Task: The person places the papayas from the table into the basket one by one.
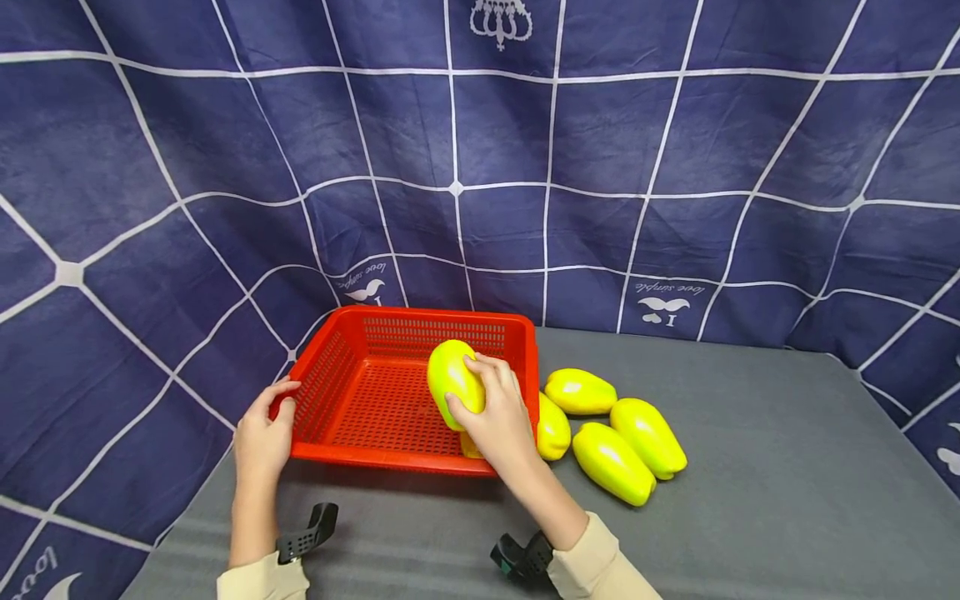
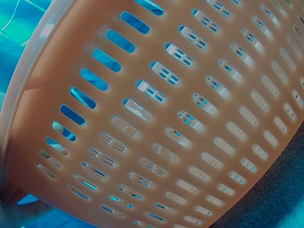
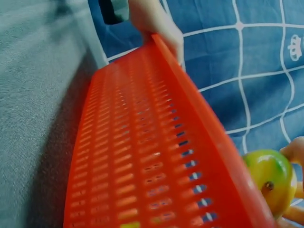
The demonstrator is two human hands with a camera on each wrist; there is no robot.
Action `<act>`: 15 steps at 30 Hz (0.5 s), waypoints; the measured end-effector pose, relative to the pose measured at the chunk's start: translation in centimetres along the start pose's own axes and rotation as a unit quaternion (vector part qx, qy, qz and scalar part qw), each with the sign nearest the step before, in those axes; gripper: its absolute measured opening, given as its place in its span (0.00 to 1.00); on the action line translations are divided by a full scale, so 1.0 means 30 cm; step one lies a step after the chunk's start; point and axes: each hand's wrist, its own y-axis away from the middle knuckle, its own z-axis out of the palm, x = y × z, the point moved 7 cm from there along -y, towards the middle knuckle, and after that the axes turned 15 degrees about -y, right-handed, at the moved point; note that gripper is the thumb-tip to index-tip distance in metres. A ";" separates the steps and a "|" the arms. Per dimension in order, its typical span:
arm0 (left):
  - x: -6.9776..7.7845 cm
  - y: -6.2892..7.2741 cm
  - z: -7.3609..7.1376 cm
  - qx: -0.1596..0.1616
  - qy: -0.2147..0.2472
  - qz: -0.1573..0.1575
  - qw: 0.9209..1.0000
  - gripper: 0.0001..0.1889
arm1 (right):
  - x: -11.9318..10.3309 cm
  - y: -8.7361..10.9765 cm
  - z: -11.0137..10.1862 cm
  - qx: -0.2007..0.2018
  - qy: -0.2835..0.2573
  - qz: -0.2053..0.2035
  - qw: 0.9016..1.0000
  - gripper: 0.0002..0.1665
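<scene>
My right hand (image 1: 498,412) grips a yellow-green mango (image 1: 452,379) over the right part of a red plastic basket (image 1: 397,460). In the right wrist view this mango (image 3: 270,178) shows its brown stem end just past the basket's rim. Another yellow piece (image 1: 470,446) lies low inside the basket, mostly hidden by the right hand. At the basket's left rim, my left hand (image 1: 262,437) holds on with thumb and fingers. The left wrist view is filled by the slotted basket wall (image 2: 156,114), its colours distorted.
Several more mangoes lie on the grey table (image 1: 750,467) right of the basket, one mango (image 1: 553,429) close against its wall and another mango (image 1: 648,437) farthest right. A blue curtain with white lines (image 1: 600,150) hangs behind the basket and along the left side.
</scene>
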 end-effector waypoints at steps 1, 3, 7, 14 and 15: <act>0.000 0.000 0.000 0.000 0.000 -0.001 1.000 0.18 | 0.008 -0.007 0.016 -0.006 0.008 0.013 1.000 0.27; 0.000 0.000 0.001 -0.002 -0.001 -0.001 1.000 0.18 | 0.024 -0.017 0.046 -0.023 0.031 0.037 0.999 0.27; 0.001 -0.001 0.000 0.002 -0.003 0.003 1.000 0.18 | 0.041 -0.030 0.096 -0.057 0.079 0.067 0.993 0.27; 0.001 0.000 -0.005 0.010 -0.002 0.005 1.000 0.18 | 0.047 -0.033 0.158 -0.102 0.131 0.082 0.983 0.28; 0.001 -0.001 -0.003 0.010 -0.002 0.004 1.000 0.18 | 0.050 -0.033 0.163 -0.107 0.137 0.083 0.981 0.28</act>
